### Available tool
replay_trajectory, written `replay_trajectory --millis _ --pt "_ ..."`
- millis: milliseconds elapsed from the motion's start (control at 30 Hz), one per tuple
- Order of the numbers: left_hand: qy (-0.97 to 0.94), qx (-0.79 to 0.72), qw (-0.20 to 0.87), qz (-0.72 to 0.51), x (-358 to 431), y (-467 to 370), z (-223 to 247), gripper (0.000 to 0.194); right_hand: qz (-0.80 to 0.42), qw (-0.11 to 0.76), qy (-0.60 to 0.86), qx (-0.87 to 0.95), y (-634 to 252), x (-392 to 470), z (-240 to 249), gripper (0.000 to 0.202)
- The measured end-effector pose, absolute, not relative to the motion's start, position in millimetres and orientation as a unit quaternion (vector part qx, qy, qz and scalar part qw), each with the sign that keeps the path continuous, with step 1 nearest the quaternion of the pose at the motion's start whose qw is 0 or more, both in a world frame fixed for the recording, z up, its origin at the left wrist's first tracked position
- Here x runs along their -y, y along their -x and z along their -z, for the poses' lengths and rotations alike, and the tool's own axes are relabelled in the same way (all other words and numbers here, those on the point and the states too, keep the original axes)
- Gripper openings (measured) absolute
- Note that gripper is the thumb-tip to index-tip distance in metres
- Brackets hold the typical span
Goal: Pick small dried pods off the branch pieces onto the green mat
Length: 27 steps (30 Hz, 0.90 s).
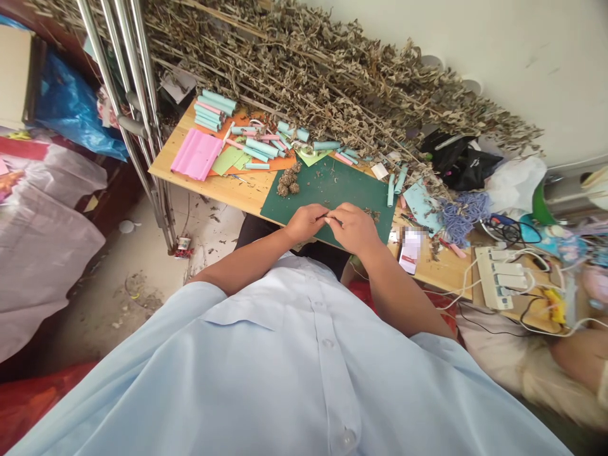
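Above the front edge of a dark green mat (332, 187), my left hand (306, 223) and my right hand (352, 227) meet at the fingertips. Both are closed in a pinch, and what lies between the fingers is too small and covered to make out. A clump of brown, crumbly balls (287, 183) of what looks like dried plant matter rests on the mat, beyond my left hand. Dry brown crumbs (372, 215) lie on the mat to the right of my right hand.
Dried leafy stalks (304, 69) are heaped along the wall. Blue and pink paper rolls (261, 149) and a pink sheet (196, 154) cover the table's left. A phone (411, 251), purple cord (465, 215) and a power strip (496, 278) sit right. Metal poles (137, 107) stand left.
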<state>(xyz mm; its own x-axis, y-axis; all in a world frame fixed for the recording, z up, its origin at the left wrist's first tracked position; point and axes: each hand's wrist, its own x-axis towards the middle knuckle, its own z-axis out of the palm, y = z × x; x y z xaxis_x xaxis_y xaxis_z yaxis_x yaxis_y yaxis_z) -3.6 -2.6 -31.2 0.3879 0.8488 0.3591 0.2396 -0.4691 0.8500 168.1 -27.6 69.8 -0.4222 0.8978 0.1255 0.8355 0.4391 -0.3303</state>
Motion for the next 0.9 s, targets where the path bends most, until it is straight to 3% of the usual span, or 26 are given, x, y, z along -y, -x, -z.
replay_trajectory --millis 200,400,533,900 --pt "-0.747 -0.360 0.362 -0.425 2 3 33 0.037 -0.140 0.141 0.529 0.825 -168 26 -72 0.014" --pt "-0.751 -0.371 0.341 -0.427 1 1 37 0.042 -0.155 0.262 0.541 0.784 -179 27 -65 0.021" --pt "-0.748 -0.371 0.342 -0.430 1 1 35 0.038 -0.191 0.298 0.535 0.767 -182 28 -51 0.030" --pt "-0.744 -0.368 0.363 -0.424 4 3 28 0.024 -0.141 0.232 0.485 0.831 -180 38 -57 0.030"
